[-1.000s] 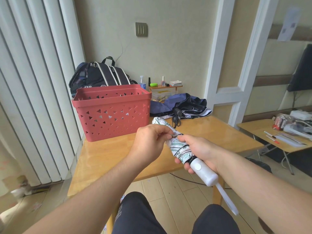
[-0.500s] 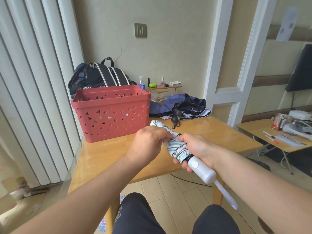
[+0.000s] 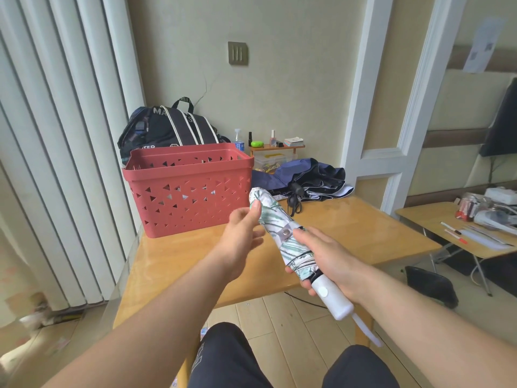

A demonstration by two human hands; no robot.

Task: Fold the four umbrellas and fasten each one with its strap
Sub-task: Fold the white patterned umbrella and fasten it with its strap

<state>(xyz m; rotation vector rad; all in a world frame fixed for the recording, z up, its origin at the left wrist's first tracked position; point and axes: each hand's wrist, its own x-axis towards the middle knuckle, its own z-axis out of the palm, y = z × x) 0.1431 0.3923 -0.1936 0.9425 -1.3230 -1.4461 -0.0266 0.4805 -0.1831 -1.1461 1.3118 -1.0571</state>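
Above the near edge of the wooden table [image 3: 349, 228], our right hand [image 3: 333, 261] grips the folded patterned umbrella [image 3: 275, 219] round its lower canopy, just above the white handle [image 3: 331, 298], fingers curled under and thumb lying along the top. Just beyond the thumb tip its strap [image 3: 284, 233] sits snapped across the canopy. Left of the grip, our left hand [image 3: 240, 236] is loose and open, fingertips at the umbrella's far end; further out lie a red basket [image 3: 190, 197] and an unfolded navy umbrella [image 3: 305, 177].
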